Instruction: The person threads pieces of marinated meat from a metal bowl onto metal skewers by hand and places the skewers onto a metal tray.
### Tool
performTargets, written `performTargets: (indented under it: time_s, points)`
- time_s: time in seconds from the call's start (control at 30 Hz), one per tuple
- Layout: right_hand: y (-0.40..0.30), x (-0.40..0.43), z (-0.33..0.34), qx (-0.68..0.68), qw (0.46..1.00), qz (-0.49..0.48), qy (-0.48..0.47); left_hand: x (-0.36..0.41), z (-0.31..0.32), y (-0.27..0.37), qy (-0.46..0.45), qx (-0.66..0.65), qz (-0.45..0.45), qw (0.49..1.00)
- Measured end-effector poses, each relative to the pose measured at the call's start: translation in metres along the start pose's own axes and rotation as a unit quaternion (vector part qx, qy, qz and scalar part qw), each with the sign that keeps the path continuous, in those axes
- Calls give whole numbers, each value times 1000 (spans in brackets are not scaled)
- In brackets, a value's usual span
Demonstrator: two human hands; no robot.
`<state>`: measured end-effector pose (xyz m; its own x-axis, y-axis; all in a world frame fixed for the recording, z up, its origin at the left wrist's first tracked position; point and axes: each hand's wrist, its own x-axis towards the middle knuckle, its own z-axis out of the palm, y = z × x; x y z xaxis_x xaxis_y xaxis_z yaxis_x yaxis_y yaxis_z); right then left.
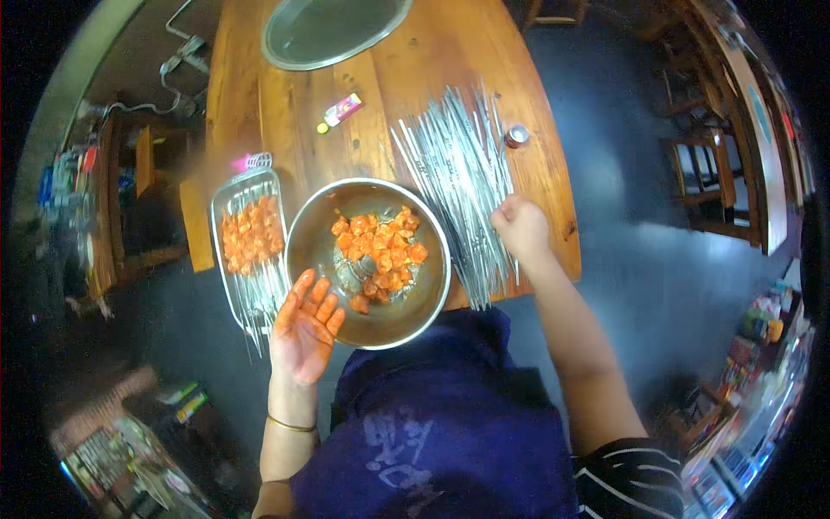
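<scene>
My left hand [308, 331] is palm up at the near left rim of a steel mixing bowl [425, 311]. Its fingers are apart, smeared orange, and hold nothing. Orange marinated meat chunks [389, 250] lie in the bowl. At the right side of a spread of flat metal skewers [460, 188], my right hand [522, 227] is curled; whether a skewer is in its grasp is hidden. Left of the bowl, a metal tray [216, 250] holds meat threaded on skewers [253, 237], with the bare skewer ends jutting over its near edge.
The wooden table [298, 130] also carries a large round metal tray [337, 29], a small pink-and-white tube [343, 109] with a yellow-green cap [322, 128], and a can [517, 135] near the right edge. A white lattice-like object [259, 160] sits behind the meat tray.
</scene>
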<state>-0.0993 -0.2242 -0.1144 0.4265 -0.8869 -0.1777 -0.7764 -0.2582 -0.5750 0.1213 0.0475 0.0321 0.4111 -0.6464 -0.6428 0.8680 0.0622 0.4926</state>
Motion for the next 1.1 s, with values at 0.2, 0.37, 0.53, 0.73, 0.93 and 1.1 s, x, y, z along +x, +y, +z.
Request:
performTargets:
  time_s: [0.2,0.37,0.53,0.73,0.93,1.1]
  points:
    - [-2,-2,-6,107,994,-13,-27,-14,8,-11,57,-20,28,998]
    - [-15,7,-7,74,995,-62,39,-11,14,-13,44,-17,40,998]
    - [-10,24,-5,-25,997,-69,28,-3,14,-14,27,-5,31,999]
    - [-13,27,-3,113,992,26,-53,6,5,-4,10,8,27,1000]
    - [-38,10,-22,372,913,79,-147,53,-20,17,58,202,83,974]
    - [-90,-21,-64,429,878,4,-213,104,-56,-8,5,615,163,771]
